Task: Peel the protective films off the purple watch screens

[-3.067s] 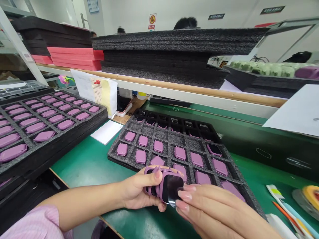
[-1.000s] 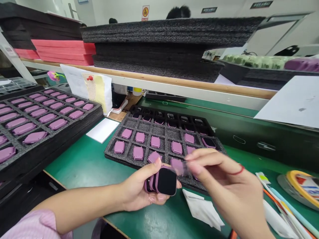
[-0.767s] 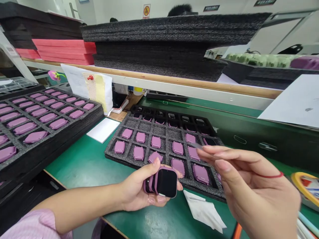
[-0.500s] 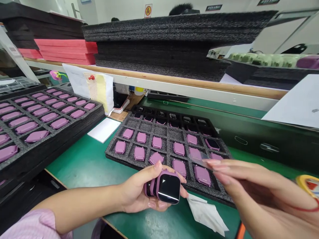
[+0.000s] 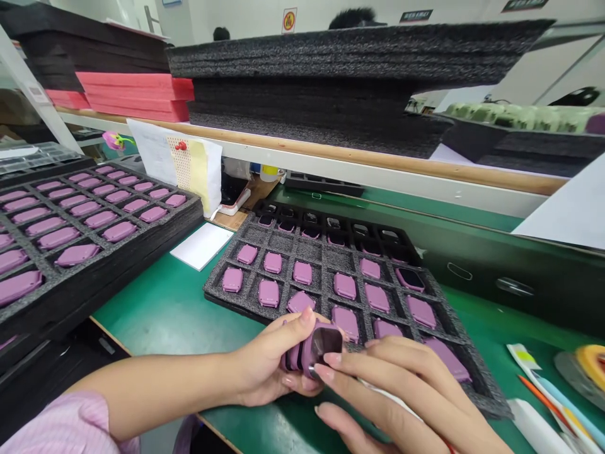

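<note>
My left hand (image 5: 278, 353) is closed around a short stack of purple smartwatch bodies without straps. The front smartwatch (image 5: 326, 345) has its dark glossy screen turned toward my right hand. Fingertips of my right hand (image 5: 392, 391) touch the lower edge of that screen; the fingers are stretched out, with the thumb apart. No clear film shows in the right hand. Behind both hands lies a black foam tray (image 5: 278, 239) with more purple watch bodies in its pockets, mostly backs up. A white cloth is largely covered by the right hand.
At left stands another foam tray (image 5: 142, 246) full of purple watch bodies. A white pad (image 5: 201, 246) lies between the trays. Pens (image 5: 543, 391) and a tape roll (image 5: 590, 369) are at the right. A shelf (image 5: 331, 167) with foam stacks crosses behind.
My right hand has moved left and down from above the tray onto the front watch's screen. The clear film it pinched no longer shows. The left hand keeps its stack.
</note>
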`<act>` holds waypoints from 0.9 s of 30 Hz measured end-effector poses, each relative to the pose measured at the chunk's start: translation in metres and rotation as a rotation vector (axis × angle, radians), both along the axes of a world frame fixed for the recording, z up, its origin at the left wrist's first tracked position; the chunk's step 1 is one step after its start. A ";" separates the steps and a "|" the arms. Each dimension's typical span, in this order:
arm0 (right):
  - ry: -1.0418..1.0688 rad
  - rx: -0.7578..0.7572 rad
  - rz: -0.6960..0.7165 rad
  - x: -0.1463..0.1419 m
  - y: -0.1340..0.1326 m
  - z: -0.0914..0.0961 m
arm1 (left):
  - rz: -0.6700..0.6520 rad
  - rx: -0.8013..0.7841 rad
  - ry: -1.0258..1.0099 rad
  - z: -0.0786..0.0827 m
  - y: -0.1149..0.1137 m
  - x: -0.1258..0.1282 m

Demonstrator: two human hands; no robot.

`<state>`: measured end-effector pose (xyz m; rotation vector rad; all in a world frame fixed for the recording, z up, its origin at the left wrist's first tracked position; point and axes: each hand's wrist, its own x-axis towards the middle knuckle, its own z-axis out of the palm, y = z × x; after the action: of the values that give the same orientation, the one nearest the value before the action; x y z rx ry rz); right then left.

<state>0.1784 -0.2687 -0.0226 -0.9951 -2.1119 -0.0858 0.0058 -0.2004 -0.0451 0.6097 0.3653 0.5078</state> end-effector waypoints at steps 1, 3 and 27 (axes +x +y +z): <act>0.020 -0.002 -0.029 -0.002 0.004 -0.002 | 0.009 0.039 0.003 -0.001 -0.001 0.001; 0.077 -0.051 -0.057 -0.007 0.009 -0.005 | 0.020 0.109 0.031 -0.004 -0.002 0.002; 0.163 -0.231 -0.231 0.029 0.062 -0.006 | 0.115 -0.150 0.017 0.003 0.002 0.001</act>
<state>0.2074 -0.2071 -0.0285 -1.3347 -1.8813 0.1240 0.0070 -0.1989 -0.0423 0.4494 0.4524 0.5798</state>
